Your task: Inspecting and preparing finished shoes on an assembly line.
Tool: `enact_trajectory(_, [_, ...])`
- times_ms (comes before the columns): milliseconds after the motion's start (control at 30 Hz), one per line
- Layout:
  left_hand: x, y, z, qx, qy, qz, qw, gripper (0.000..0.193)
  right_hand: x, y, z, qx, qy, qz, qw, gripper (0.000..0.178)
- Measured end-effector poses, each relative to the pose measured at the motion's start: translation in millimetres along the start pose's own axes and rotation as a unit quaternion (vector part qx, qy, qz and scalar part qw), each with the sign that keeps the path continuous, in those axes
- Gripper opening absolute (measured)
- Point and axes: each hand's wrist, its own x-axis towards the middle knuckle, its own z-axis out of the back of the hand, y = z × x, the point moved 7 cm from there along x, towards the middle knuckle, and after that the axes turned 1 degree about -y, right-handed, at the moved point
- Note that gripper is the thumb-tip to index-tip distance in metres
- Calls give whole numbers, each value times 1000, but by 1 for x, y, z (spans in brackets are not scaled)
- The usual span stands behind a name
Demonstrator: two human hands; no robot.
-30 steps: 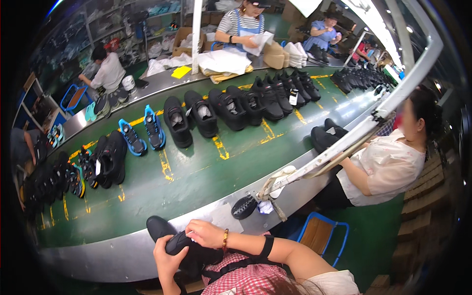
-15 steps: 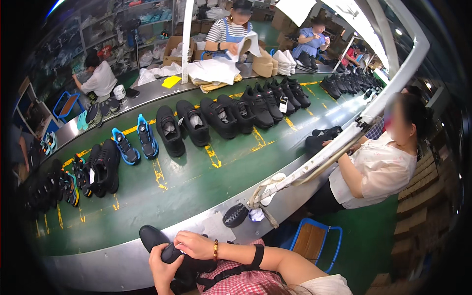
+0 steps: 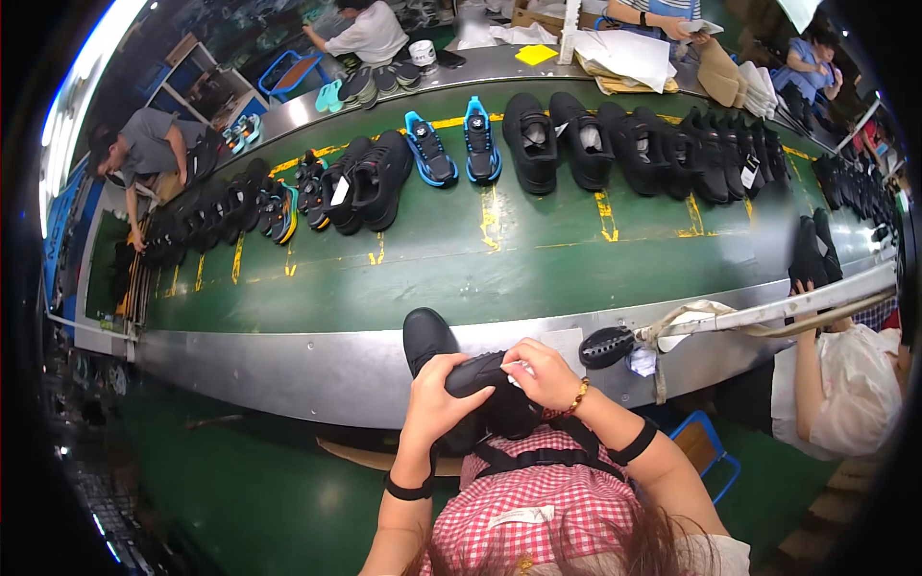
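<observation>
Close to my body, my left hand (image 3: 437,394) is closed around a black shoe (image 3: 471,375), thumb across its near side. My right hand (image 3: 545,374) pinches against the same shoe. A small white wad (image 3: 520,372) shows at its fingertips, mostly hidden; whether it is cloth or paper I cannot tell. A second black shoe (image 3: 427,334) rests toe outward on the metal edge, partly behind my left hand.
Beyond the metal ledge (image 3: 288,360) runs a green conveyor belt (image 3: 413,274) with pairs of black shoes and blue sneakers (image 3: 430,151). A black brush (image 3: 606,347) and crumpled paper (image 3: 641,362) lie right, beside a white pole (image 3: 768,312). Co-workers stand around the line.
My view has swung left, so the belt and shoes appear further right and a person at the far left comes into sight. Both hands stay on the black shoe.
</observation>
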Motion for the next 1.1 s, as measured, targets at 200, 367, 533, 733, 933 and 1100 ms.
enact_trajectory(200, [-2,6,5,-6,13,-1,1000,45,5,10,-12,22,19,-28,999,4])
enact_trajectory(367, [-2,8,10,-7,9,1,1000,45,4,-1,-13,13,2,-30,999,6])
enact_trajectory(533, [-2,8,11,-18,14,6,1000,42,8,10,-13,4,6,-37,999,6])
enact_trajectory(733, [0,8,14,5,11,-13,1000,45,10,3,-14,0,4,-53,999,6])
enact_trajectory(933, [-4,11,19,-18,12,2,1000,41,12,3,-22,3,6,-47,999,7])
enact_trajectory(1100, [-5,16,21,-21,15,7,1000,41,16,8,-23,-3,26,-55,998,7])
